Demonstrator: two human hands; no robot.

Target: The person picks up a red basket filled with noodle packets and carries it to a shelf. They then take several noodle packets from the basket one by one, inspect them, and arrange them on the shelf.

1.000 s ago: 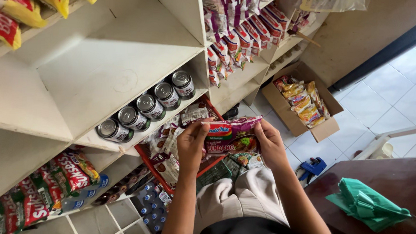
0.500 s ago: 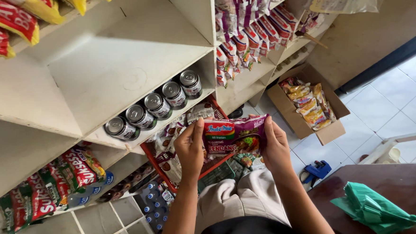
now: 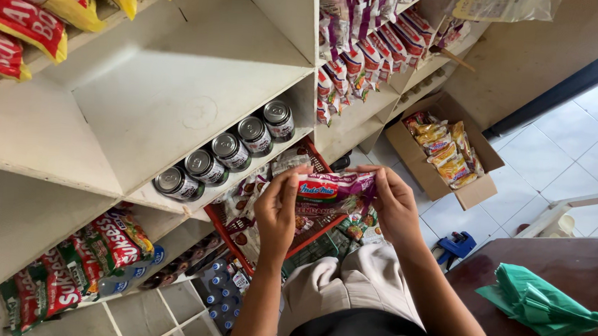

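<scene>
Fingers [image 3: 286,188] of left hand [image 3: 276,214] pinching purple noodle packet's [image 3: 332,193] left edge, packet held flat above red basket [image 3: 231,229], right hand [image 3: 394,206] fingers pinching its right edge, silver cans [image 3: 232,151] on shelf [image 3: 179,107] beside.

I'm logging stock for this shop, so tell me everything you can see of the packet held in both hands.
The packet is a flat, glossy plastic food pack, mostly purple with a red-and-white patch near its left end and a food picture. It looks sealed and lies level, face up, above a red basket in front of the shelves. The left hand pinches its left end, the right hand its right end, fingers curled over the top edge.
</scene>
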